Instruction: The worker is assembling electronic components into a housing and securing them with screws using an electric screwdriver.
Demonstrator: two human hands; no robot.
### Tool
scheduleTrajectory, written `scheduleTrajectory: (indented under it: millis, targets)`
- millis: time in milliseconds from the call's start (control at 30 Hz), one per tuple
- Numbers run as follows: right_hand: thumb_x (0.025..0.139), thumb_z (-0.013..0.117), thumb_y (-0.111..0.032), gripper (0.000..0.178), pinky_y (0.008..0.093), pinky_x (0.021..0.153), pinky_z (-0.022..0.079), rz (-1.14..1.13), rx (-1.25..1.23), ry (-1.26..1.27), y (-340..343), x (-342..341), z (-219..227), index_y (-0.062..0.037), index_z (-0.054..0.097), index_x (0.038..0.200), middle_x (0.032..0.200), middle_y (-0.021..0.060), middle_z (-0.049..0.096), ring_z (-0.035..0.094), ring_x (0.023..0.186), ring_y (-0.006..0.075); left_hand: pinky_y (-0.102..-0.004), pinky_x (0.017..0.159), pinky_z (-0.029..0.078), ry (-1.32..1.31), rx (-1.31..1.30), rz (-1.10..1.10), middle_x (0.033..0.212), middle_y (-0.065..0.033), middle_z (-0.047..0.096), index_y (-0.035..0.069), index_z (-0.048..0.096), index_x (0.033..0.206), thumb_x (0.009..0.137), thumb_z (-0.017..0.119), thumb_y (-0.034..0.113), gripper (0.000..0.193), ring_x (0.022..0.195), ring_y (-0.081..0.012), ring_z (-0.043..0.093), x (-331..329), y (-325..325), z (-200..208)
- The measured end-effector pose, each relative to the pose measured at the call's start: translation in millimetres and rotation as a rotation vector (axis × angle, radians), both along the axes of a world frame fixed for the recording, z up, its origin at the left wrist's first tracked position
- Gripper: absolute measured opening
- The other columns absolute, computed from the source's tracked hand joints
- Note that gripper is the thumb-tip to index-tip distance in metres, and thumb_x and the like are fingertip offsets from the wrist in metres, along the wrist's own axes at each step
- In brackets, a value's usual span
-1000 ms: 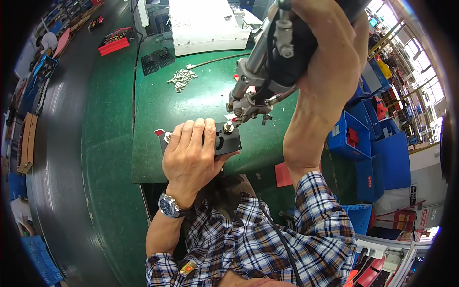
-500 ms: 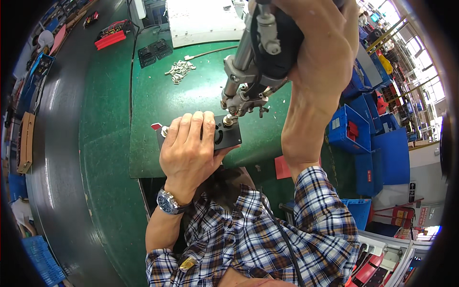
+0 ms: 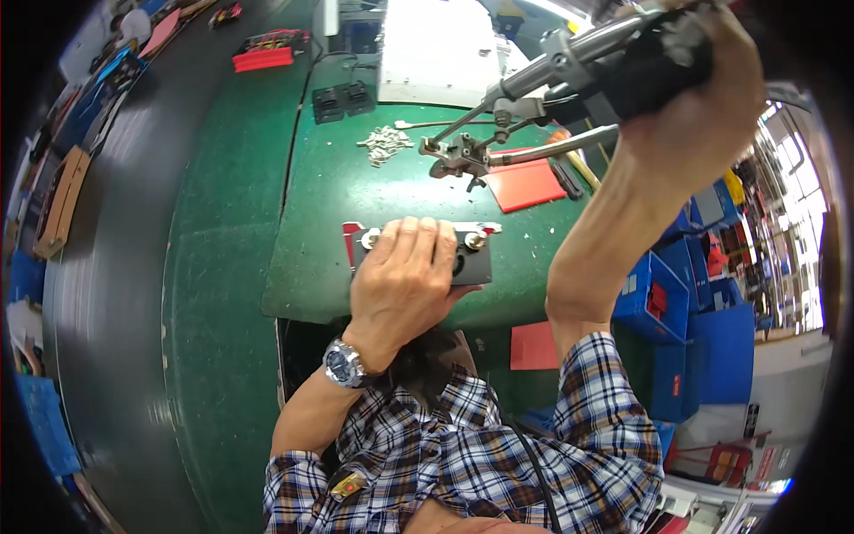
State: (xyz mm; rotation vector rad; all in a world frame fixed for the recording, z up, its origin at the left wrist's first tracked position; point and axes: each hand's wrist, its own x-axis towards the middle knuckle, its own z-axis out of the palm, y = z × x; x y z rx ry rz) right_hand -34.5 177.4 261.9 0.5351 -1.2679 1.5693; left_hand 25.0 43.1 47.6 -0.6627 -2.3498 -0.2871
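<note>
Near the front edge of the green bench, my left hand [image 3: 402, 283] is wrapped over a black box-like part [image 3: 476, 269], its fingers across the top face. A round metal post [image 3: 475, 241] and another post [image 3: 370, 238] stand at the part's two ends, with red pieces beside them. My right hand [image 3: 698, 120] is raised at the upper right, closed around the black body of a powered screwdriver [image 3: 614, 84] with metal rods. Its jointed metal nozzle [image 3: 461, 157] hangs above the bench, beyond the black part and apart from it.
A pile of small metal pieces [image 3: 385, 145] lies on the bench, with a black tray [image 3: 342, 101] behind it. A red flat sheet [image 3: 527, 182] lies under the tool. A white machine box [image 3: 438, 53] stands at the back; blue bins [image 3: 654, 294] are at right.
The screwdriver's nozzle has lifted off the post on the black part and swung up and away as my right hand moved right. My left hand still holds the part. The view has shifted.
</note>
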Motion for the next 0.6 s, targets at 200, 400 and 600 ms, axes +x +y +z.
scheduleTrajectory:
  millis: [200,400,600]
  targets:
    - [0.099,0.061,-0.017,0.03,0.0228,0.062,0.051,0.206,0.028,0.081,-59.3,-7.8,-19.3,0.0089,0.065,0.114,0.088,0.0079,0.064,0.062,0.072,0.0128,-0.0436,0.103,0.051,0.008,-0.015,-0.019,0.114,-0.0164,0.071,-0.001,0.068,0.119,0.087,0.069,0.06,0.069,0.109,-0.0306,0.069,-2.1,-5.6,-8.3]
    - [0.099,0.059,-0.013,0.026,0.026,0.062,0.051,0.281,0.173,-0.159,-69.7,-9.2,-56.0,0.0099,0.07,0.104,0.085,0.0133,0.07,0.064,0.065,0.0154,-0.0407,0.103,0.051,0.055,-0.023,-0.003,0.11,-0.0159,0.071,-0.006,0.066,0.119,0.094,0.061,0.022,0.038,0.109,-0.0306,0.07,-3.2,-6.5,-15.3]
    - [0.098,0.062,-0.017,0.03,0.027,0.059,0.051,0.266,0.228,-0.132,-66.7,-14.7,-55.0,0.0111,0.068,0.108,0.083,0.0116,0.068,0.063,0.065,0.0149,-0.0369,0.096,0.054,0.063,0.019,-0.014,0.107,-0.0153,0.072,-0.005,0.067,0.117,0.093,0.061,0.022,0.037,0.11,-0.0297,0.069,-5.3,-2.7,-14.3]
